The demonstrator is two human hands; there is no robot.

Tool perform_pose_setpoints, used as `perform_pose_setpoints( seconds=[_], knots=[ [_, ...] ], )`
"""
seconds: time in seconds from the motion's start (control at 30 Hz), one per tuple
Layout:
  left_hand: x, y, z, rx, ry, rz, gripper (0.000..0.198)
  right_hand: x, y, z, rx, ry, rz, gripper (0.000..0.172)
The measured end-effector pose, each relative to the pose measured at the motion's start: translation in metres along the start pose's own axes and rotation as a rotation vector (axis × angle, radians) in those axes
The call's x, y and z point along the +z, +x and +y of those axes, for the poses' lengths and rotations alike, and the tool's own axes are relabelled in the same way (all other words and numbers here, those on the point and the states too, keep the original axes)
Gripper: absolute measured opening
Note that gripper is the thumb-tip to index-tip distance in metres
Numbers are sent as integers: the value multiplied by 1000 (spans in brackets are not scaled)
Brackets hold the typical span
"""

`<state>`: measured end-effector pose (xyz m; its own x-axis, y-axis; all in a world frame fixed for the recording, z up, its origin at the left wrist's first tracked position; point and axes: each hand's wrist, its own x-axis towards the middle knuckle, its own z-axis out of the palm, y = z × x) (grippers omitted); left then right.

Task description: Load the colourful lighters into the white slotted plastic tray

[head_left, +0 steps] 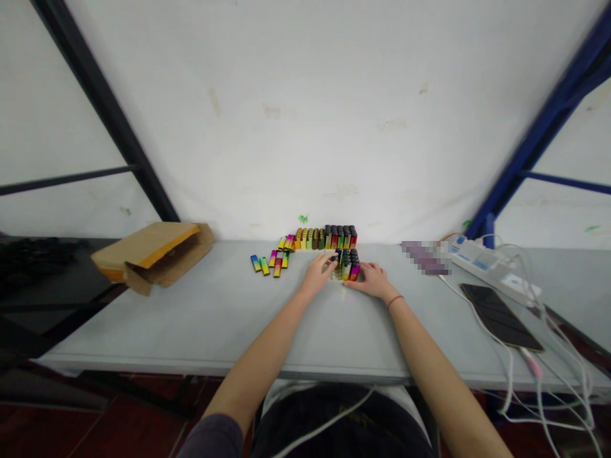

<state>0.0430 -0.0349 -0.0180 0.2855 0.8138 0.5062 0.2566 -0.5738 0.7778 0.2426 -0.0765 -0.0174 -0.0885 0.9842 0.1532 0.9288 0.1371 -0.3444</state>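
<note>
A small pale lighter tray (335,276) sits on the table in front of me, its right part filled with upright black-topped lighters (351,264). My left hand (319,272) is closed at the tray's left part, its fingertips pinching a dark-topped lighter (339,256), mostly hidden. Against the tray's right side lies my right hand (375,280), thumb along the front edge and fingers bent behind the corner, gripping it. Several bright loose lighters (278,267) lie flat to the left of my left hand.
Behind the tray stand more upright lighters, black-topped ones (340,236) beside a yellowish block (310,238). An open cardboard box (157,251) lies at the left. At the right are a phone (501,316), a power strip (494,267) and tangled white cables (510,369). A wall rises behind.
</note>
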Motion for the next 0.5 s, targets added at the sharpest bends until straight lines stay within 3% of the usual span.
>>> perform_pose_setpoints(
  seconds=[0.13, 0.33, 0.43, 0.5],
  knots=[
    [-2, -1, 4, -2, 51, 29, 31, 0, 0, 0, -4, -5, 2, 66],
    [-1, -2, 10, 120, 354, -4, 35, 1, 0, 1, -5, -10, -2, 65],
    [-5, -2, 17, 48, 524, 3, 40, 0, 0, 1, 2, -10, 0, 67],
    [-15, -1, 22, -89, 666, 93, 42, 0, 0, 0, 6, -11, -3, 68]
  ],
)
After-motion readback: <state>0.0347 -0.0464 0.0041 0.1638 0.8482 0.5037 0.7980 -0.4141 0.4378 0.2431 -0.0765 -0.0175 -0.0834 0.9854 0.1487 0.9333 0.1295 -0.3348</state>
